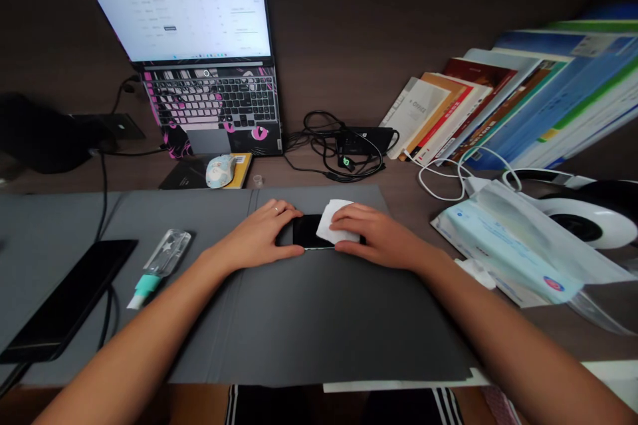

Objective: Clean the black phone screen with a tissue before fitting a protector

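Note:
A black smartphone (pixel 306 231) lies flat, screen up, on the dark grey desk mat (pixel 319 319). My left hand (pixel 262 236) grips the phone's left end between thumb and fingers. With my right hand (pixel 376 236) I press a folded white tissue (pixel 331 220) onto the right part of the screen; the thumb is at the phone's near edge. The tissue and fingers hide the phone's right end. To the left of my left forearm lies a clear spray bottle (pixel 167 255) with a mint-green neck.
An open laptop (pixel 214 106) stands at the back, a mouse (pixel 220 171) before it. Cables and a black power adapter (pixel 366 141) sit behind the mat. On the right are leaning books (pixel 448 113), a tissue pack (pixel 508 246) and headphones (pixel 593 212). A black tablet-like slab (pixel 70 299) lies left.

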`<state>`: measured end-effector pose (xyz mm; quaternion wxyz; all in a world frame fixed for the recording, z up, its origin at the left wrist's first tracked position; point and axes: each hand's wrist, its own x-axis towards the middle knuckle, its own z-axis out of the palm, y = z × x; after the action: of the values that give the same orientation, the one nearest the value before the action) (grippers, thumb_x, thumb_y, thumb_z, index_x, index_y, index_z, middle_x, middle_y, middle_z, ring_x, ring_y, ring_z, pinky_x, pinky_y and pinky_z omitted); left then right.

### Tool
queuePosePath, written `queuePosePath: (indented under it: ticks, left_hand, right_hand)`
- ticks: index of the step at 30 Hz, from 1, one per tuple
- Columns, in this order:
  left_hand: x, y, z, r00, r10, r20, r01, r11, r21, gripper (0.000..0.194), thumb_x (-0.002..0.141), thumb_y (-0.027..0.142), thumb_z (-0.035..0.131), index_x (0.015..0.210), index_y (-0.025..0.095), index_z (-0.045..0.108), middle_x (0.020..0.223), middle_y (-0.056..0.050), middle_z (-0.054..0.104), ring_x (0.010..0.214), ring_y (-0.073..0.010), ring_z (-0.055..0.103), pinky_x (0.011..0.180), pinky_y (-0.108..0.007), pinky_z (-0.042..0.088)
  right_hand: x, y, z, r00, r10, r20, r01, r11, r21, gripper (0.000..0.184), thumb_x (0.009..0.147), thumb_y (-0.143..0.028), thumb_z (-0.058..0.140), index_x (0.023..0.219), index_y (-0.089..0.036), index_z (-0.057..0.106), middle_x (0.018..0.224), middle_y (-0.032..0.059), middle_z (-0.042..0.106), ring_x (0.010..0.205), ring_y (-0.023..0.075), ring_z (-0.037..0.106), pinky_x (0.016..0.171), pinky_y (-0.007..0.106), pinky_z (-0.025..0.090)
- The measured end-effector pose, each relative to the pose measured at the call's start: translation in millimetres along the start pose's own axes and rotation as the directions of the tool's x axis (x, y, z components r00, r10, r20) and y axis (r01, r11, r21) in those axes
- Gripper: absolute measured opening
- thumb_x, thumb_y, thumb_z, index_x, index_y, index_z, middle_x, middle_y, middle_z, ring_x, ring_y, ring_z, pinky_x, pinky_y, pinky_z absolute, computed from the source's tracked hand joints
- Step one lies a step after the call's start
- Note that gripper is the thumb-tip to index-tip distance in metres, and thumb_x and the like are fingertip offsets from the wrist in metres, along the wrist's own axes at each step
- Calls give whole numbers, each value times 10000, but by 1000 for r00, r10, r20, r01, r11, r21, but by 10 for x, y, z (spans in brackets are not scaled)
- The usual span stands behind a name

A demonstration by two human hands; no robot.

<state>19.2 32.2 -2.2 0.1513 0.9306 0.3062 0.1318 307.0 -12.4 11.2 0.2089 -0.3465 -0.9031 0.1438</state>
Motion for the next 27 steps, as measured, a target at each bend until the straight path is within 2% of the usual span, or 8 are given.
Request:
queuePosePath:
  ticks: [5, 7, 11, 13, 16, 18, 21, 27]
  left_hand:
    - [4, 19, -14, 1000, -8, 16, 8, 1000, 9, 546, 916, 514, 637, 1358, 215, 520, 1248, -91, 580, 1159, -289, 540, 1032, -454, 457]
    - [2, 25, -14, 1000, -5, 12, 5, 1000, 14, 543, 916, 511, 638, 1356, 216, 518, 1249, -94, 581, 1172, -296, 541, 1037, -461, 459]
    - [-17, 31, 0, 999, -33, -29, 32, 999, -33, 733, 881, 551, 677, 1481, 244, 387, 1400, -124, 506, 1268, -324, 519, 1082, -492, 442]
    - [-22, 33, 9, 998, -50, -47, 47, 997, -64, 848, 856, 587, 696, 1535, 262, 306, 1481, -137, 440, 1312, -339, 500, 1100, -503, 436]
    - [-12, 48, 17, 998, -14, -60, 11, 999, -52, 781, 899, 590, 651, 1533, 275, 321, 1497, -131, 427, 1343, -336, 475, 1123, -510, 419]
    - [1, 72, 16, 996, 36, -80, -37, 999, -18, 690, 942, 569, 606, 1514, 271, 359, 1492, -122, 444, 1349, -321, 461, 1137, -509, 405]
    - [14, 133, 12, 991, 100, -87, -98, 995, 27, 611, 981, 535, 563, 1506, 275, 388, 1520, -100, 451, 1373, -307, 434, 1154, -517, 384]
    - [13, 233, 66, 973, 222, 56, -224, 974, 42, 625, 998, 540, 538, 1540, 278, 370, 1603, -72, 399, 1488, -296, 320, 1216, -519, 304]
  right_hand:
    - [12, -31, 12, 998, 5, 56, -3, 1000, -23, 286, 1005, -434, 546, 975, -189, 689, 1008, 90, 704, 987, 234, 638, 946, 425, 472]
    - [9, -26, 30, 1000, -6, 24, 7, 999, -39, 296, 987, -440, 581, 1101, -188, 689, 1145, 121, 709, 1108, 259, 630, 1006, 457, 456]
    - [4, -15, 119, 995, -84, 49, 87, 995, -56, 570, 939, -524, 634, 1409, -210, 554, 1425, 152, 608, 1373, 299, 505, 1168, 565, 311]
    - [4, -14, 157, 991, -103, 85, 108, 993, -54, 638, 934, -551, 630, 1468, -228, 496, 1469, 143, 575, 1418, 303, 464, 1197, 603, 246]
    - [-1, -16, 167, 989, -109, 103, 115, 992, -50, 663, 937, -554, 625, 1500, -248, 452, 1507, 127, 541, 1447, 295, 429, 1217, 603, 207]
    - [-5, -20, 139, 991, -113, 70, 117, 991, -58, 645, 942, -548, 622, 1486, -238, 467, 1493, 130, 555, 1434, 288, 443, 1215, 578, 233]
    - [-12, -24, 65, 997, -77, -24, 75, 994, -79, 510, 969, -500, 600, 1387, -212, 556, 1382, 130, 636, 1320, 279, 541, 1141, 522, 365]
    - [-28, 80, -28, 987, 38, -155, -55, 993, -107, 267, 1041, -323, 450, 1218, -211, 615, 1178, 115, 685, 1109, 267, 606, 982, 456, 483]
